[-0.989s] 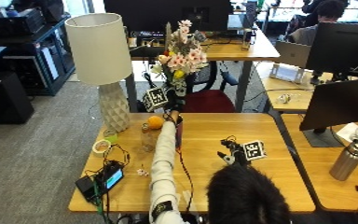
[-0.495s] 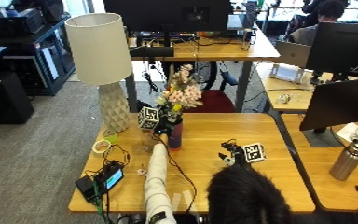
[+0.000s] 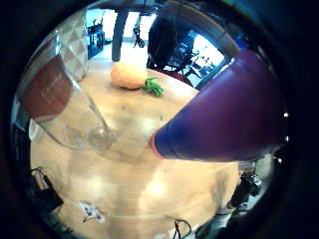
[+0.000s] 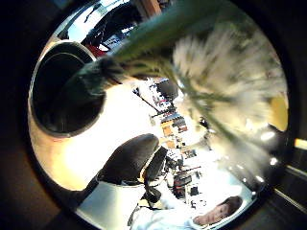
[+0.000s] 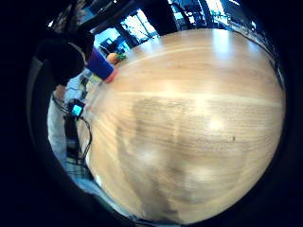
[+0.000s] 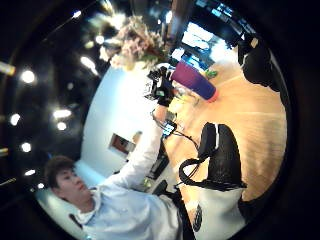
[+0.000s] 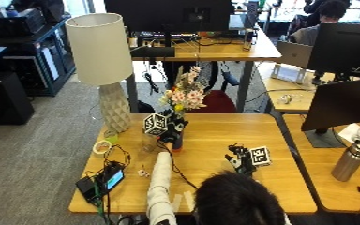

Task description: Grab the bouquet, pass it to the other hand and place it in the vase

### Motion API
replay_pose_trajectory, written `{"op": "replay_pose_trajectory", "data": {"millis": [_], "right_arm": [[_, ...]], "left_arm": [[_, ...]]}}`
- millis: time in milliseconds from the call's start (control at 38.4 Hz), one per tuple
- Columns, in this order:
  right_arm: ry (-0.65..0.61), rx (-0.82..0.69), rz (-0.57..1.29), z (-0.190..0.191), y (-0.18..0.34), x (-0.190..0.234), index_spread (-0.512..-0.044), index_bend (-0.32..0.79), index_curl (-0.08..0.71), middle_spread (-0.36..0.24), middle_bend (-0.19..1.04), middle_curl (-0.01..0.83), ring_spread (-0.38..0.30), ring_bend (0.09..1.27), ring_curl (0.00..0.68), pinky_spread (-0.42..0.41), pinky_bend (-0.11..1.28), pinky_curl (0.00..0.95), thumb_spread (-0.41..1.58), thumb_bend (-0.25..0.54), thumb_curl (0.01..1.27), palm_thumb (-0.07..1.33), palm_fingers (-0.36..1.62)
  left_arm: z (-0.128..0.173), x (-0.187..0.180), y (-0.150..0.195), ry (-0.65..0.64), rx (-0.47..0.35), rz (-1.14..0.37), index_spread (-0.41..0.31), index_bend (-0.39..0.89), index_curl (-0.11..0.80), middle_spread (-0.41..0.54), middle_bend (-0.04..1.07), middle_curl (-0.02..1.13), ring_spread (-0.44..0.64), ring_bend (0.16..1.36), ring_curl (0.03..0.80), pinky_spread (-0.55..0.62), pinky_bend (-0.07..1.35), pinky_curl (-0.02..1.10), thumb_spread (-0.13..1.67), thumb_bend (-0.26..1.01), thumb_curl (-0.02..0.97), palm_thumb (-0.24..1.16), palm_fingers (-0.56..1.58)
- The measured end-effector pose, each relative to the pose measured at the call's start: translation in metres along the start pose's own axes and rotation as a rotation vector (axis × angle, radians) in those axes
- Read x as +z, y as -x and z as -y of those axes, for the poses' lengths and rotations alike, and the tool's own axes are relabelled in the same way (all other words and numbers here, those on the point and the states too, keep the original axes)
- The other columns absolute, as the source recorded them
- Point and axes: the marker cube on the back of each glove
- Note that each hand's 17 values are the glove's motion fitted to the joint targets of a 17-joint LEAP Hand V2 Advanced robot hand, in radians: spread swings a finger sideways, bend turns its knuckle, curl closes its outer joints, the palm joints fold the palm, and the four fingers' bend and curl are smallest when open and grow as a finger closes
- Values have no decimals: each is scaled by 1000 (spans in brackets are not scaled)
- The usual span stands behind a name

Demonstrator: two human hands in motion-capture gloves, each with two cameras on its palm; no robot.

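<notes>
Outside view: the left hand (image 7: 168, 131) reaches out over the middle of the counter (image 7: 280, 187) and grips the bouquet (image 7: 183, 96) by its stems, just above the dark vase (image 7: 177, 141). The blooms stand upright over the vase mouth. Compared with a second ago, when the bouquet was held high beyond the counter's far edge, it has come down and back toward the person in two stages and now sits directly over the vase. The right hand (image 7: 242, 160) lies on the counter well apart from the vase, fingers relaxed and holding nothing, so the handover is judged complete. A tall lamp (image 7: 102, 47) stands at the counter's far left corner. Left little-finger view: the vase (image 3: 224, 114) fills the side nearest the palm, standing beside a stemmed glass (image 3: 65, 109), with an orange fruit (image 3: 129, 74) further off on the counter. Left thumb view: the stems (image 4: 100, 72) cross the rim and enter the vase opening (image 4: 67, 96), with the blurred flower heads (image 4: 225, 72) close to the palm. The lower ends are thus judged already inside, though how deep they sit cannot be told. Right little-finger view: mostly bare counter (image 5: 189, 118), showing this palm faces down close to the wood, with the vase (image 5: 102, 64) far off. Right thumb view: the left hand (image 6: 160, 90) is seen closed around the stems between bouquet (image 6: 132, 42) and vase (image 6: 192, 80). What remains is judged to be lowering the stems fully, then releasing without tipping the vase or the neighbouring glass.
</notes>
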Motion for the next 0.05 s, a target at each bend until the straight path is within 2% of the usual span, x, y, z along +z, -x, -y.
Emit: {"op": "replay_pose_trajectory", "data": {"millis": [52], "right_arm": [[0, -1, 10, 0, -4, 0, -205, 125, 319, -102, 281, 470, -140, 449, 415, 22, 250, 354, 989, -19, 542, 863, 990]], "left_arm": [[-4, 2, 0, 15, -45, 44, -31, 204, 326, 61, 197, 341, 217, 584, 318, 385, 468, 322, 792, -45, 423, 181, 37]]}}
